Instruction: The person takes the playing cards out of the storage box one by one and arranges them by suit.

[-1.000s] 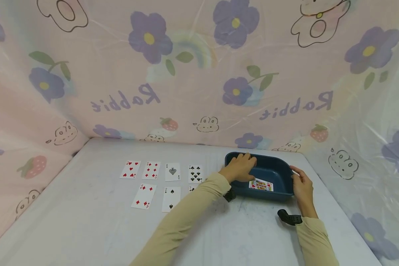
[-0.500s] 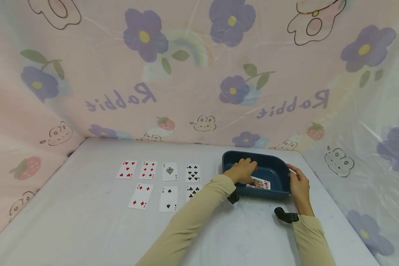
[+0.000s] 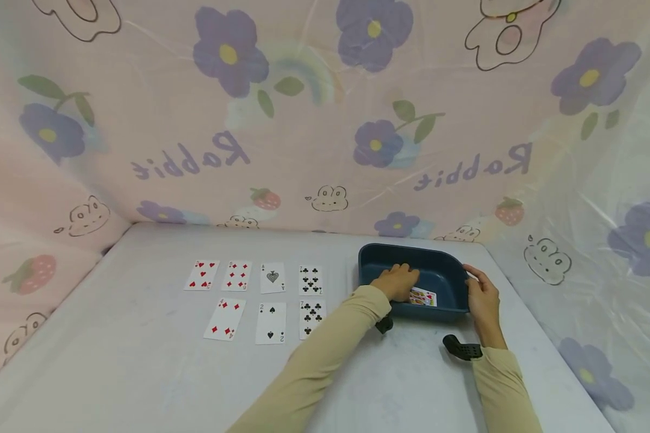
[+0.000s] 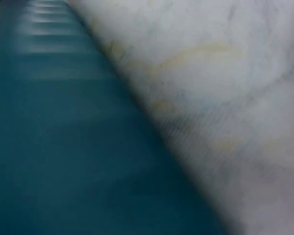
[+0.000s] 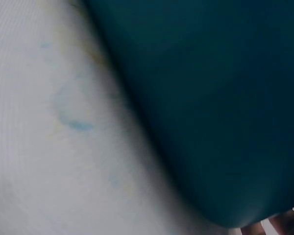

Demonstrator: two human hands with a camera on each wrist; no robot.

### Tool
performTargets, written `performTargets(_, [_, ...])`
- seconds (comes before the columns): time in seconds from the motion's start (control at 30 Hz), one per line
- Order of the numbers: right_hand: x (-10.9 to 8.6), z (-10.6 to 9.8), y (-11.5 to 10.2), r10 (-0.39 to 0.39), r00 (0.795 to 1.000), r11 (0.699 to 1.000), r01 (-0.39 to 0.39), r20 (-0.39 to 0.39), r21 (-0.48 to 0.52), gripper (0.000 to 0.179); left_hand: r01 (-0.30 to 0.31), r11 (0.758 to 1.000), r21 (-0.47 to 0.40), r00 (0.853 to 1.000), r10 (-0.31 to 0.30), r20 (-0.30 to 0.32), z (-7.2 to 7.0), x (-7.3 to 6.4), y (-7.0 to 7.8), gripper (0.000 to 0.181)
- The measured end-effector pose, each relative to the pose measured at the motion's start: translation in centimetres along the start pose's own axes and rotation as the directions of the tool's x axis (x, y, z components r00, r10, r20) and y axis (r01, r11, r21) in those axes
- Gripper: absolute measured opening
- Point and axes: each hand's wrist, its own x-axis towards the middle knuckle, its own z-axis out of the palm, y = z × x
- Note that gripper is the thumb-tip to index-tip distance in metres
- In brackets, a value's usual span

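A dark blue plastic basin [image 3: 444, 282] stands on the white table at the right in the head view. Reaching over its near left side, my left hand [image 3: 395, 282] has its fingers down inside, right at a face card [image 3: 424, 297] on the basin floor. The hand covers the card's left part, and I cannot tell whether the fingers pinch it. My right hand [image 3: 484, 299] grips the basin's right end at the rim. The basin's side wall [image 4: 78, 147] fills much of the left wrist view; in the right wrist view, fingertips [image 5: 255, 229] show below the wall.
Left of the basin, several playing cards lie face up in two rows. The ace of spades [image 3: 272, 278] is in the back row, the two of spades [image 3: 271, 323] in the front one. My left sleeve [image 3: 314, 361] overlaps a front clubs card [image 3: 310, 319]. A patterned curtain [image 3: 281, 120] encloses the table.
My left hand has moved right and lower inside the basin, covering more of the face card. The right hand keeps its grip. The whole view has shifted slightly.
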Motion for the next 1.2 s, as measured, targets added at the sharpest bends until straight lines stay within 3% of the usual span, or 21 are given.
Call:
performTargets(0.37, [0.0,0.04,-0.17,0.004,1.0,1.0,-0.004,0.0,-0.002,0.04,0.012,1.0,0.002,1.0,-0.012,0.021,-0.17,-0.03,0.19,0.042])
performTargets(0.7, [-0.01,0.17,0.09,-0.004,1.0,1.0,0.004,-0.002,-0.013,0.039,0.071,0.997,-0.027,0.997,-0.07,0.027,0.32,0.4,-0.03,0.04])
performTargets(0.87, [0.0,0.14,0.14,-0.006,1.0,1.0,0.006,-0.002,-0.016,0.039,0.067,0.997,-0.032,0.998,-0.067,0.01,0.53,0.64,-0.14,0.027])
performTargets(1.2, [-0.07,0.04,0.11,0.004,1.0,0.999,-0.004,0.002,-0.031,0.04,0.031,0.999,-0.026,0.998,-0.032,-0.062,0.61,0.52,-0.44,0.042])
